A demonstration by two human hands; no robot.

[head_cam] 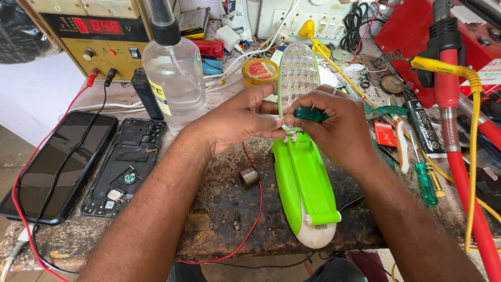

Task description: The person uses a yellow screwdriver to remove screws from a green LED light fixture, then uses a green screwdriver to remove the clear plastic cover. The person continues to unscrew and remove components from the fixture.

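Observation:
A bright green and white folding lamp lies on the worn wooden bench, its clear panel of small lights tilted up toward the back. My left hand pinches the panel's left edge near the hinge. My right hand is closed around a small screwdriver with a dark green handle, held across the panel just above the hinge. Both forearms reach in from the bottom of the view.
A phone and an opened phone back lie at left, crossed by red and black leads from a power supply. A clear bottle, solder reel, screwdrivers and a red hot-air tool crowd the bench.

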